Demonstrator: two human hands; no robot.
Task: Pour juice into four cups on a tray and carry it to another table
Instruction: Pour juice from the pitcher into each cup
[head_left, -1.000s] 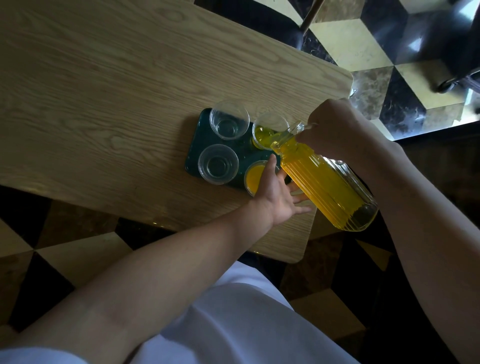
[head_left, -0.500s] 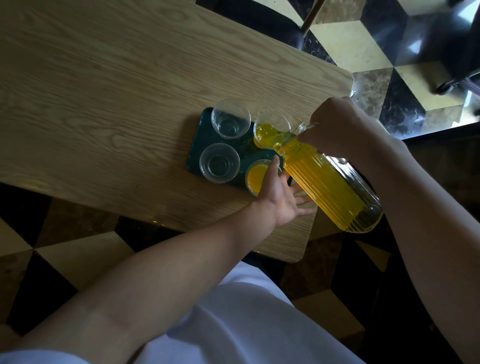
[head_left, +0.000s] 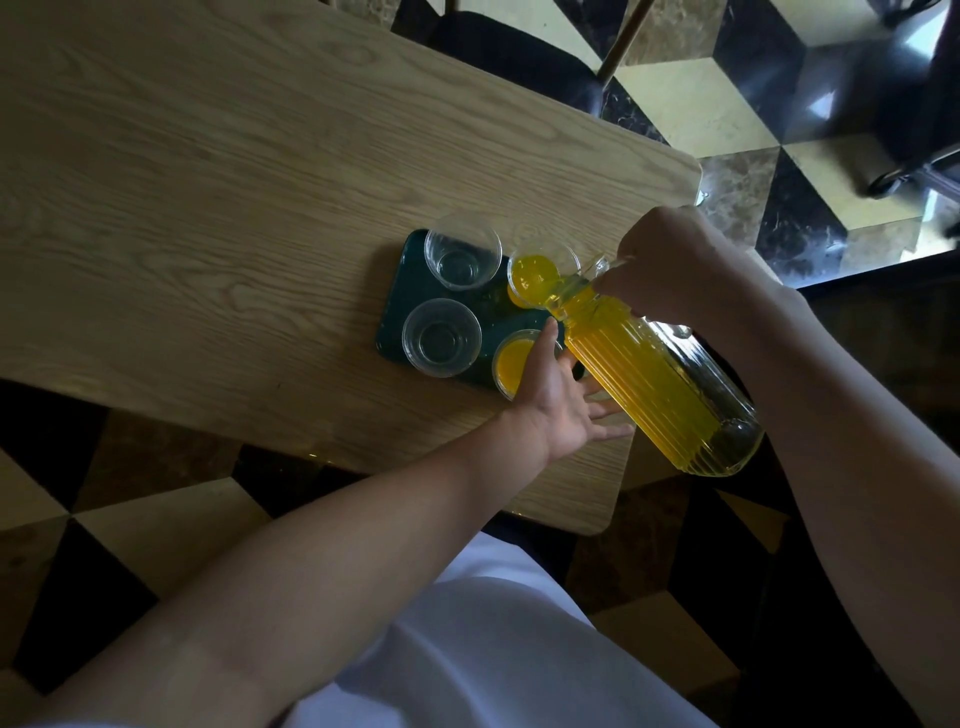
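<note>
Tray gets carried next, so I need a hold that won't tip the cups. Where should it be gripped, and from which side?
Grip the tray by its two short ends, one hand per end, reaching in level from the sides. It is a flat dark rectangle with four cups filling its top, so only the rim is free. Two cups, far right and near right, hold juice, so keep it level.

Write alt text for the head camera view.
A right hand tips a ribbed juice bottle into a cup on a green tray; the left hand steadies it. One more cup holds juice, two are empty.
</note>
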